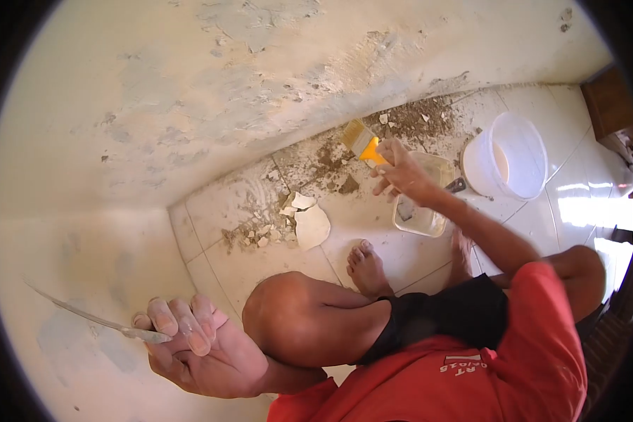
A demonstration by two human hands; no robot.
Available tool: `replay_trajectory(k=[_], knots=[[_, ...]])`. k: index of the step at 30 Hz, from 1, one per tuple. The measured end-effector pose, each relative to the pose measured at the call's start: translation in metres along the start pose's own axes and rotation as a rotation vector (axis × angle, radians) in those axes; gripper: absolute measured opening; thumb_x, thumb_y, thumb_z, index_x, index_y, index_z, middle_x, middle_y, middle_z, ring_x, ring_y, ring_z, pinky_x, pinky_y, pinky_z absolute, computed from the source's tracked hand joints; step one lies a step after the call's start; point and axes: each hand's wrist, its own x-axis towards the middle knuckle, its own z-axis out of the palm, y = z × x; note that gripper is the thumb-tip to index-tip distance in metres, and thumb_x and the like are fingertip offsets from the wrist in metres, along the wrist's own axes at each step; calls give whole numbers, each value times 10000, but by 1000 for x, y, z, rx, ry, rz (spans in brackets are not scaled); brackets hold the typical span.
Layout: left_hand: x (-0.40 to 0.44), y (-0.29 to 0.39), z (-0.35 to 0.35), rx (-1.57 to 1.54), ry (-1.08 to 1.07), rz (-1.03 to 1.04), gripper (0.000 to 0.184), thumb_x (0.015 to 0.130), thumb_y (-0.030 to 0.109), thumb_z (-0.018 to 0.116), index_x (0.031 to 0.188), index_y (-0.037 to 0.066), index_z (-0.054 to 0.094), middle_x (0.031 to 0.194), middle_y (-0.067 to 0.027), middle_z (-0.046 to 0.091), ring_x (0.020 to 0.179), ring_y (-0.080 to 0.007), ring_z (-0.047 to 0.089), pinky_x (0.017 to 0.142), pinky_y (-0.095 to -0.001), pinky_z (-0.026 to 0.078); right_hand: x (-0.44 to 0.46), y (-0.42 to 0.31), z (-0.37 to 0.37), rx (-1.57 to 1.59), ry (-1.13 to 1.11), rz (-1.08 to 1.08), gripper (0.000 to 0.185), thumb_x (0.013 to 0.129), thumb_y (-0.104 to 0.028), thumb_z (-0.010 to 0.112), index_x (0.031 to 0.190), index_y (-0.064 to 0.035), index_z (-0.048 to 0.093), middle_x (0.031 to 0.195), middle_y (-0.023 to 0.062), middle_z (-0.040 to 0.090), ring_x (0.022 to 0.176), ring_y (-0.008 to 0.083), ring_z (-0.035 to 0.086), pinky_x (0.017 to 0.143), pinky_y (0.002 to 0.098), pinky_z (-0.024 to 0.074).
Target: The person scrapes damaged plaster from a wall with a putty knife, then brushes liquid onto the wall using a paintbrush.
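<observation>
My left hand (197,344), at the lower left, is closed around a thin, flat metal scraper (98,320) whose blade points left. My right hand (404,172) holds a paint brush (359,138) by its yellow handle, bristles toward the wall (260,91). The wall's paint is flaking and patchy. Below the right hand stands a clear rectangular tub (422,224) with a dark-handled tool (456,186) resting at its edge. Grey debris and paint chips lie on the tiles along the wall's foot, with a large white flake (312,226) among them.
A white round bucket (505,156) stands right of the tub. My bare feet (368,269) and bent knees are below the debris. Brown wooden furniture (607,102) is at the far right. Another wall (91,260) meets the first at the left corner.
</observation>
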Motion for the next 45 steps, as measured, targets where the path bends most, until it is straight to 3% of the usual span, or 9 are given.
replay_trajectory(k=[9, 18, 20, 27, 31, 35, 39, 42, 45], knots=[[-6, 11, -5, 18, -23, -27, 226, 998, 98, 341, 1116, -64, 447, 913, -94, 439, 640, -148, 406, 642, -312, 334, 147, 83, 93, -144, 1029, -491, 517, 971, -112, 412, 1456, -8, 265, 815, 88, 546, 667, 140, 497, 536, 329, 438], [-5, 14, -13, 157, 68, 23, 151, 1001, 92, 346, 1021, -46, 404, 925, -91, 438, 664, -148, 389, 627, -290, 363, 131, 67, 130, -780, 245, -255, 576, 929, -102, 475, 1473, -155, 296, 719, 131, 594, 507, 267, 528, 489, 390, 492], [-5, 15, -18, 169, 38, 24, 151, 1001, 94, 352, 1027, -46, 402, 929, -90, 439, 665, -148, 386, 629, -289, 365, 123, 73, 61, -895, 708, -373, 502, 932, -93, 469, 1422, -181, 404, 819, 148, 658, 555, 279, 596, 477, 395, 492], [-2, 10, -15, 237, 68, 41, 154, 993, 83, 360, 1037, -60, 401, 940, -106, 446, 674, -150, 396, 623, -293, 353, 76, 30, 6, 155, 1144, -279, 377, 1001, -254, 433, 1301, -57, 549, 652, 57, 561, 485, 148, 477, 417, 298, 394], [-1, 9, -19, 184, 1, 9, 154, 983, 75, 374, 1031, -67, 410, 944, -120, 455, 676, -151, 402, 621, -292, 350, 147, 84, 93, 70, 657, -415, 316, 956, -226, 450, 1168, -39, 591, 793, 89, 605, 609, 195, 505, 517, 312, 427], [1, 1, -13, 222, 73, 16, 165, 970, 81, 412, 1019, -76, 419, 944, -123, 462, 665, -152, 397, 615, -292, 348, 150, 91, 156, -769, 484, -451, 291, 898, -122, 485, 1148, -50, 616, 872, 139, 656, 699, 253, 570, 597, 360, 473], [-2, 0, -11, 255, 126, 65, 176, 960, 79, 427, 1025, -84, 419, 933, -121, 459, 651, -157, 395, 610, -297, 350, 133, 100, 72, -504, 572, -483, 337, 928, -176, 489, 1246, -71, 527, 766, 210, 617, 620, 356, 607, 554, 469, 490], [-2, 6, -14, 182, 84, 24, 188, 960, 85, 430, 1044, -82, 420, 930, -118, 457, 644, -153, 390, 610, -295, 348, 134, 107, 23, -473, 861, -392, 357, 910, -77, 502, 1266, -92, 523, 693, 58, 600, 575, 173, 543, 532, 314, 469], [-1, -2, -10, 206, 125, 43, 291, 1020, 191, 362, 1023, -74, 482, 898, -123, 474, 621, -147, 400, 613, -299, 359, 126, 92, 20, 850, 830, -352, 303, 985, -359, 480, 1057, -69, 535, 670, -37, 461, 535, 105, 425, 494, 250, 398]])
